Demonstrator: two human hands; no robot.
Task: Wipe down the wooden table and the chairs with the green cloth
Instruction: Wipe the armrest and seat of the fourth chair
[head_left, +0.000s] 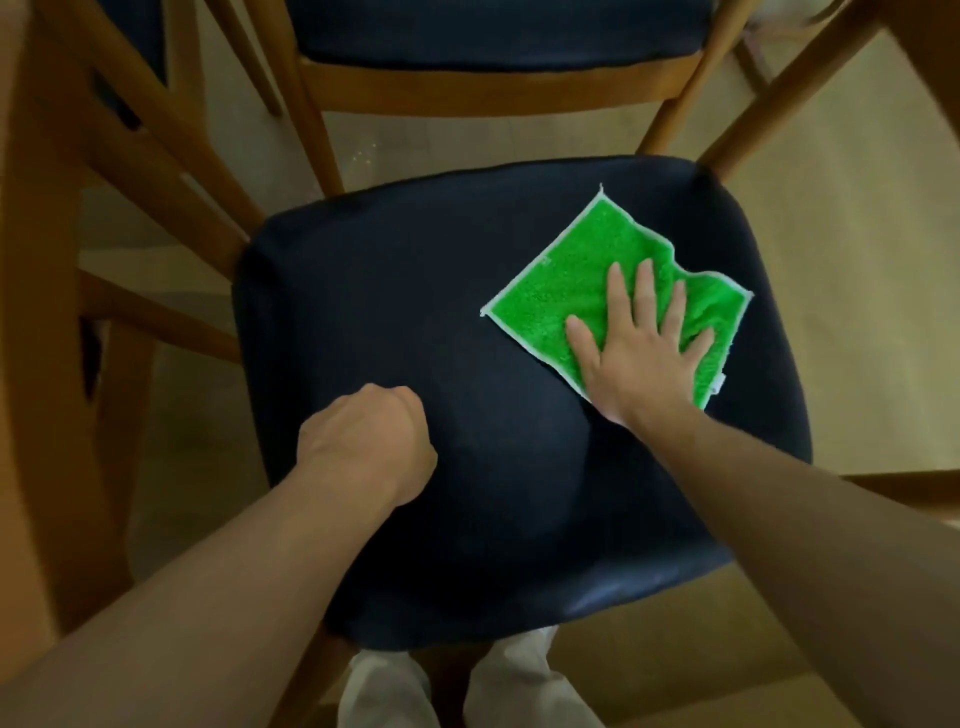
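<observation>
A chair with a dark navy padded seat (441, 312) and a light wooden frame fills the middle of the head view. The green cloth (587, 270) with a white hem lies flat on the seat's right half. My right hand (639, 343) presses on the cloth with its fingers straight and spread. My left hand (363, 447) is curled into a fist and rests on the seat's left front part, holding nothing that I can see.
A second chair (493, 36) of the same kind stands just beyond, seat towards me. Wooden legs and rails (156, 171) of other furniture cross the left side. Pale floor (831, 234) shows on the right. My white-clad legs (467, 686) are below the seat's front edge.
</observation>
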